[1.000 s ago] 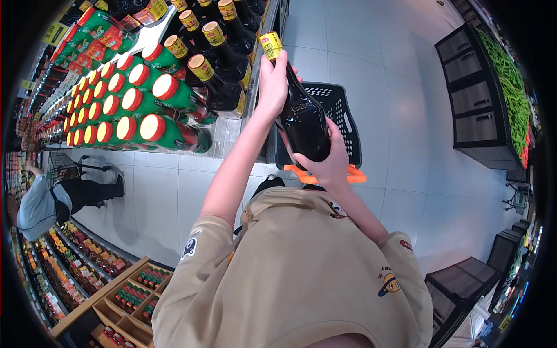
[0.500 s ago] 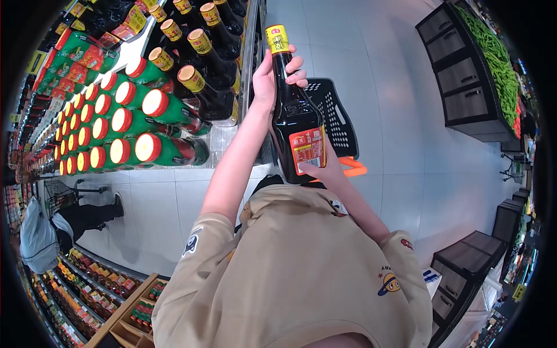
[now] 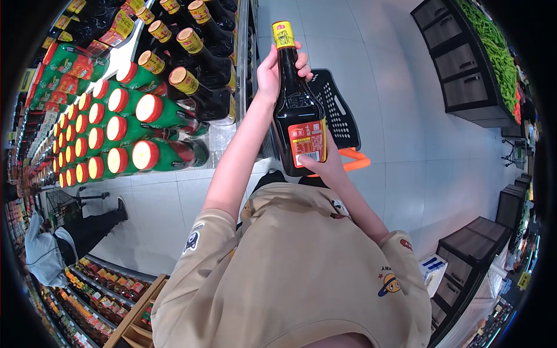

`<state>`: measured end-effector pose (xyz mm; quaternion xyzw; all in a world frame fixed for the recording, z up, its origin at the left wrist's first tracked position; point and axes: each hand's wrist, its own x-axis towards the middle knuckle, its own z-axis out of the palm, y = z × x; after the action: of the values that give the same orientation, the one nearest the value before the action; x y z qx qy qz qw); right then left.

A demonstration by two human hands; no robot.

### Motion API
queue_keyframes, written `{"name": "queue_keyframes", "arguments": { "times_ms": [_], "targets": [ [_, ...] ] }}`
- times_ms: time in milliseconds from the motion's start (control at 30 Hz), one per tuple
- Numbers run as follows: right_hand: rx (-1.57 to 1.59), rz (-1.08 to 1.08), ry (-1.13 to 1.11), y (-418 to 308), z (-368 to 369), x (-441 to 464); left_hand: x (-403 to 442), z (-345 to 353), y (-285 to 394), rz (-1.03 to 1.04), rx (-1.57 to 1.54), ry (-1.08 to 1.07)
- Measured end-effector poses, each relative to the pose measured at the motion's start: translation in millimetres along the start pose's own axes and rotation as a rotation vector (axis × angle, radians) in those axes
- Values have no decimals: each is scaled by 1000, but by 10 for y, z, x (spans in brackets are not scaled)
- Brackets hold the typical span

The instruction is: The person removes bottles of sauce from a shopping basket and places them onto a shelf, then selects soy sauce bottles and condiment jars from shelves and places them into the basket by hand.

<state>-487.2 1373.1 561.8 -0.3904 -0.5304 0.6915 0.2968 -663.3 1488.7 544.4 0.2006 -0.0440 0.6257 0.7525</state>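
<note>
A big dark soy sauce bottle [image 3: 295,107] with a yellow cap and a red label is held up in front of my body, its cap pointing away from me. My left hand [image 3: 270,75] wraps round the neck just below the cap, fingertips showing on the far side. Lower down, my right hand [image 3: 323,166] grips the bottle near its base. The thumb lies across the bottom of the label, and the other fingers are hidden behind the bottle.
A black shopping basket [image 3: 335,107] with an orange handle [image 3: 355,159] is partly behind the bottle. On the left, a shelf holds green bottles with red-rimmed caps [image 3: 116,127] and similar dark bottles [image 3: 203,52]. A person [image 3: 49,255] stands near a cart. Green vegetables [image 3: 490,55] fill a stand at right.
Both hands keep hold of the soy sauce bottle, which has shifted only slightly. The shelf has slid a little left in view, and the person at the left has changed posture.
</note>
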Motion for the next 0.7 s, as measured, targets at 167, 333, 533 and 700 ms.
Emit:
{"name": "queue_keyframes", "arguments": {
  "times_ms": [167, 333, 533, 700],
  "targets": [
    [-31, -67, -8, 212, -239, 110, 16, 104, 15, -37, 270, 98],
    [-187, -168, -54, 508, -674, 462, 44, 257, 61, -240, 621, 304],
    [-200, -204, -129, 954, -1235, 920, 117, 77, -418, -273, 1048, 380],
    [-418, -43, -57, 1308, -1766, 1184, 90, -522, -986, -400, 1374, 560]
  ]
}}
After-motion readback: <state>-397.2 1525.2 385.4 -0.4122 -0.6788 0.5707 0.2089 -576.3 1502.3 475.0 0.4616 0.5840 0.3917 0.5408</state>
